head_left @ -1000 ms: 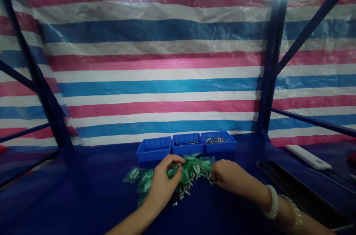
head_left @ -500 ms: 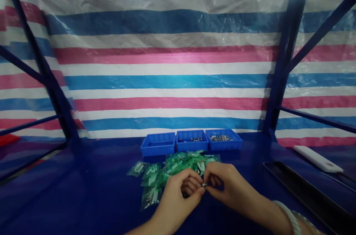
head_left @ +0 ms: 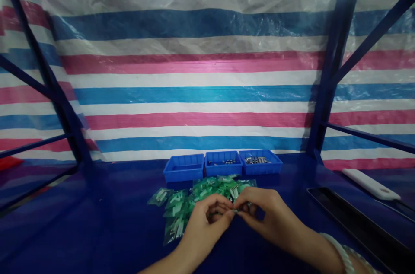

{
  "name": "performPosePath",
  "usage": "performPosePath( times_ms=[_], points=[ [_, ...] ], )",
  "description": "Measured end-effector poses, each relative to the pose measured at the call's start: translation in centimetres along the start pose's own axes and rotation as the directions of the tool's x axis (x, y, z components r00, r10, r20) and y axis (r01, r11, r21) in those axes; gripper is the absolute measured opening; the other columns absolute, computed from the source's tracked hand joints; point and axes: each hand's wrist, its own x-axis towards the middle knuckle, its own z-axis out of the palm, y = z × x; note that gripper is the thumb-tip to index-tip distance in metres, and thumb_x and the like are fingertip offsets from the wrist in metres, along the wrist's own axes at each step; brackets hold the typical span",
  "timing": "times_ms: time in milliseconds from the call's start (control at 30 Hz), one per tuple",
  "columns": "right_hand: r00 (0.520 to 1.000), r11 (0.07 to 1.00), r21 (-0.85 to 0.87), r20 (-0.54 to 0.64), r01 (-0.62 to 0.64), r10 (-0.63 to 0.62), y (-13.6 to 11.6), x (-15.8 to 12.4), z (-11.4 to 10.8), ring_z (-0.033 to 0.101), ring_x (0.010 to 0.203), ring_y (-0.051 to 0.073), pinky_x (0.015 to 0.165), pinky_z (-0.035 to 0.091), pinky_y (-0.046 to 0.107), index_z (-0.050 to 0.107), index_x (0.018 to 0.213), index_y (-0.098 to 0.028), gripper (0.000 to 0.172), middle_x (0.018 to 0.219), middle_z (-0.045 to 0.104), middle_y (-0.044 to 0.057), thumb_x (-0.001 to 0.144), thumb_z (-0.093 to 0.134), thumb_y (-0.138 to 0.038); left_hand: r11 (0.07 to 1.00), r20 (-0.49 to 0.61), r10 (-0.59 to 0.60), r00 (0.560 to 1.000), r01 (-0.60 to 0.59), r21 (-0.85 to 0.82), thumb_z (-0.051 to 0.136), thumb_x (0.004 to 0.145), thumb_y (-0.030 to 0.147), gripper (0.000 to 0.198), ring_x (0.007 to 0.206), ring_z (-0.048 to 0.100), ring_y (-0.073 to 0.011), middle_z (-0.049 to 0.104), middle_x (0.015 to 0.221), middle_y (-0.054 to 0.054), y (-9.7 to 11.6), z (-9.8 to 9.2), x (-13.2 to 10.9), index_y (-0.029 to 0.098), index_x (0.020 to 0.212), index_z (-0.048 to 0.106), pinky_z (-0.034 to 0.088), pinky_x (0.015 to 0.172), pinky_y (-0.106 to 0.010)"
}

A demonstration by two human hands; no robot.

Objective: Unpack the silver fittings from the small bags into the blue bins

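My left hand (head_left: 207, 224) and my right hand (head_left: 270, 211) meet at the fingertips, low in the middle of the view. Between them is a small metallic piece (head_left: 235, 211), too small to identify, pinched by the thumb and fingers of both hands. Just beyond the hands lies a pile of clear bags (head_left: 207, 189) with green and whitish contents. One bag with pale strips (head_left: 176, 228) lies left of my left hand. Three blue bins stand in a row behind: the left bin (head_left: 184, 173), the middle bin (head_left: 223, 169) with small metal parts, and the right bin (head_left: 261, 169) with metal pieces.
On the right of the blue table (head_left: 129, 230) lie a long black tray-like object (head_left: 353, 222) and a white device (head_left: 371, 184) with a cable. Blue metal posts rise at both sides, before a striped plastic sheet (head_left: 201, 94).
Both hands have shifted slightly up and left, and their fingertips have drawn closer around the small piece. The bins and bags lie as before.
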Motion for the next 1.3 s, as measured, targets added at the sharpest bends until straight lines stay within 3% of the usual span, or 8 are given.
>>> performPosePath(
  times_ms=[133, 267, 567, 667, 833, 967, 1133, 1300],
  points=[
    [0.996, 0.999, 0.008, -0.086, -0.035, 0.036, -0.3, 0.0, 0.1, 0.054, 0.057, 0.012, 0.051, 0.042, 0.021, 0.066, 0.08, -0.019, 0.003, 0.069, 0.061, 0.0, 0.078, 0.065, -0.02, 0.999, -0.015, 0.021, 1.0, -0.021, -0.036, 0.064, 0.076, 0.024, 0.012, 0.072, 0.06, -0.0142, 0.064, 0.075, -0.001, 0.3, 0.1, -0.2, 0.017, 0.085, 0.064, 0.045, 0.067, -0.024],
    [0.969, 0.961, 0.206, -0.128, -0.184, 0.212, 0.0, 0.3, 0.8, 0.052, 0.055, 0.011, 0.047, 0.038, 0.02, 0.063, 0.071, -0.017, 0.018, 0.064, 0.058, 0.0, 0.081, 0.065, -0.032, 0.995, -0.055, 0.089, 0.994, -0.091, -0.037, 0.068, 0.071, 0.019, 0.016, 0.067, 0.06, -0.0133, 0.063, 0.076, -0.001, 0.3, 0.4, -0.3, 0.017, 0.086, 0.062, 0.047, 0.062, -0.023],
    [0.91, 0.496, 0.78, 0.225, -0.382, 0.347, 0.6, 0.8, 2.8, 0.05, 0.053, 0.009, 0.037, 0.037, 0.015, 0.06, 0.073, -0.013, 0.037, 0.065, 0.055, 0.0, 0.078, 0.065, -0.049, 0.872, -0.13, 0.435, 0.891, -0.381, 0.307, 0.065, 0.077, 0.017, 0.002, 0.07, 0.062, -0.016, 0.063, 0.075, -0.002, 0.4, -0.1, 0.6, 0.018, 0.079, 0.066, 0.051, 0.064, -0.026],
    [0.908, 0.5, 0.786, 0.182, -0.365, 0.377, 1.1, 1.2, 2.3, 0.052, 0.059, 0.01, 0.039, 0.037, 0.015, 0.061, 0.076, -0.013, 0.036, 0.073, 0.059, 0.004, 0.078, 0.066, -0.048, 0.722, -0.038, 0.558, 0.829, -0.462, 0.515, 0.063, 0.079, 0.015, 0.005, 0.073, 0.062, -0.0156, 0.065, 0.077, -0.002, 1.4, -1.2, 3.6, 0.019, 0.081, 0.067, 0.051, 0.068, -0.027],
    [0.919, 0.742, 0.585, 0.016, -0.329, 0.394, 3.9, 2.2, 0.1, 0.046, 0.048, 0.009, 0.041, 0.036, 0.019, 0.062, 0.082, -0.015, 0.032, 0.067, 0.058, 0.001, 0.08, 0.059, -0.046, 0.534, 0.1, 0.546, 0.832, -0.437, 0.724, 0.067, 0.075, 0.014, 0.009, 0.073, 0.064, -0.0188, 0.068, 0.077, -0.004, 1.8, -3.8, 11.3, 0.016, 0.083, 0.068, 0.052, 0.071, -0.032],
    [0.971, 0.972, 0.068, 0.097, -0.225, 0.218, 5.0, 2.0, -1.7, 0.055, 0.059, 0.013, 0.054, 0.04, 0.022, 0.066, 0.078, -0.016, 0.011, 0.067, 0.063, 0.001, 0.079, 0.058, -0.023, 0.496, 0.127, 0.513, 0.849, -0.414, 0.763, 0.07, 0.073, 0.018, 0.024, 0.079, 0.065, -0.0246, 0.07, 0.086, -0.009, 0.8, -4.7, 12.8, 0.015, 0.096, 0.067, 0.052, 0.075, -0.042],
    [0.958, 0.873, -0.477, 0.189, -0.1, 0.213, 4.3, 1.0, -1.8, 0.062, 0.07, 0.018, 0.06, 0.037, 0.025, 0.066, 0.074, -0.019, 0.003, 0.075, 0.068, 0.001, 0.071, 0.067, -0.019, 0.456, 0.196, 0.501, 0.843, -0.449, 0.768, 0.06, 0.081, 0.016, 0.024, 0.097, 0.062, -0.0246, 0.068, 0.101, -0.008, 0.1, -4.2, 8.1, 0.018, 0.105, 0.062, 0.049, 0.087, -0.042],
    [0.947, 0.74, -0.669, 0.189, -0.07, 0.26, 3.4, 0.8, -0.6, 0.065, 0.08, 0.026, 0.064, 0.042, 0.03, 0.065, 0.079, -0.017, 0.011, 0.086, 0.069, 0.008, 0.076, 0.067, -0.027, 0.457, 0.282, 0.473, 0.835, -0.505, 0.732, 0.054, 0.083, 0.013, 0.023, 0.096, 0.061, -0.0223, 0.067, 0.101, -0.007, -0.3, -3.1, 4.4, 0.019, 0.104, 0.06, 0.05, 0.086, -0.039]
  ],
)
